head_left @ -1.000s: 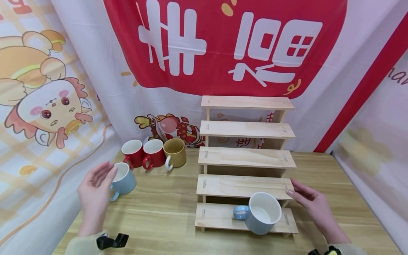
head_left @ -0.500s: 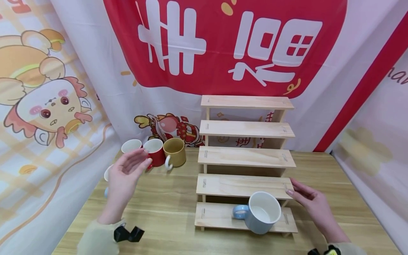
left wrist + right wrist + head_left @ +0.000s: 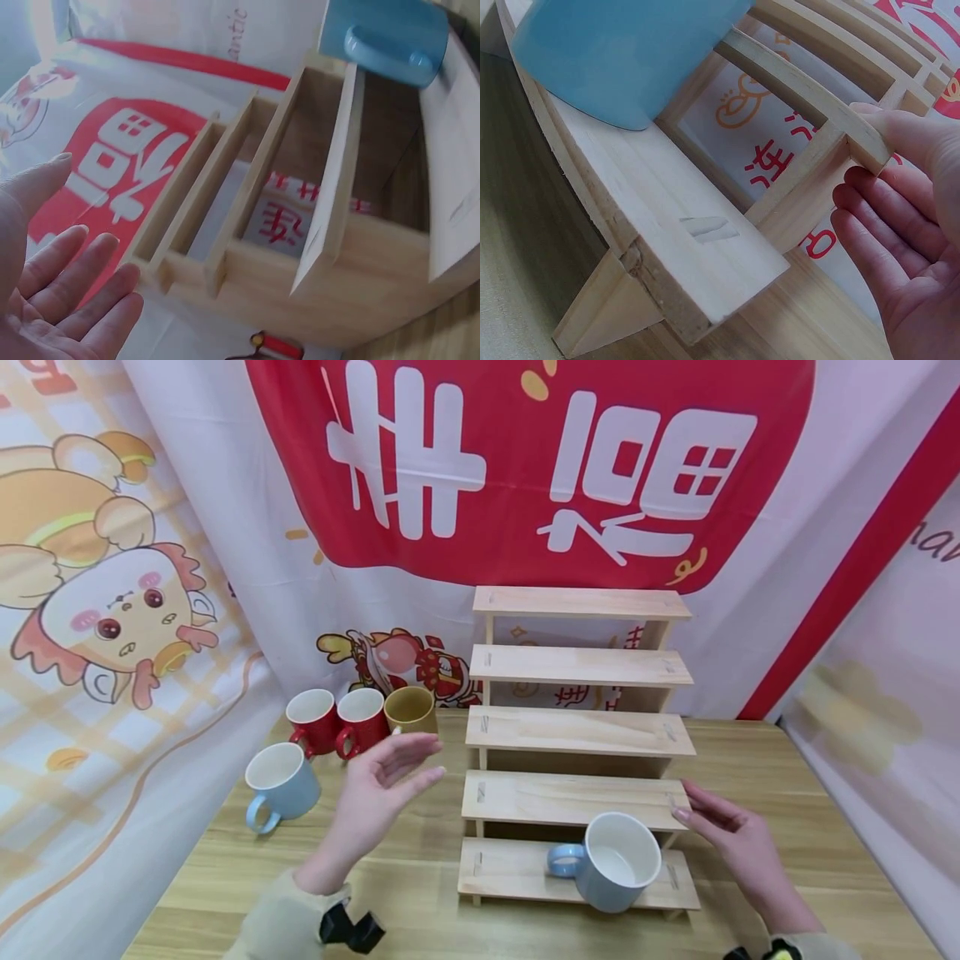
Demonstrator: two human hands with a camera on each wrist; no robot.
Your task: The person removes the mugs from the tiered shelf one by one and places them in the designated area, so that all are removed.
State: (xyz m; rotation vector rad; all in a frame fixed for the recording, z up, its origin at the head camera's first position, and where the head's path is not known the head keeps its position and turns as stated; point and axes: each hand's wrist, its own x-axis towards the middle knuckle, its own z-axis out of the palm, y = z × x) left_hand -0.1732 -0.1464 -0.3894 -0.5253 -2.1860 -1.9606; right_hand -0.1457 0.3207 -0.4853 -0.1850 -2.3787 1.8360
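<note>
A light-blue mug stands on the lowest step of a wooden five-tier shelf, its handle turned left. At the right end of the second step, my right hand pinches the board between thumb and fingers, as the right wrist view shows. My left hand is in the air left of the shelf, holding nothing; its fingers are extended and the thumb is apart. Behind it stands a mustard mug, partly hidden by the hand. Another light-blue mug sits on the table at left, handle toward the front.
Two red mugs, one at the far left and one beside it, stand near the back of the wooden table. Printed cloth hangs behind and along both sides.
My left hand has moved right from beside the light-blue mug at left, past the red mugs, toward the shelf. My right hand stays on the board, and the mugs stay in place.
</note>
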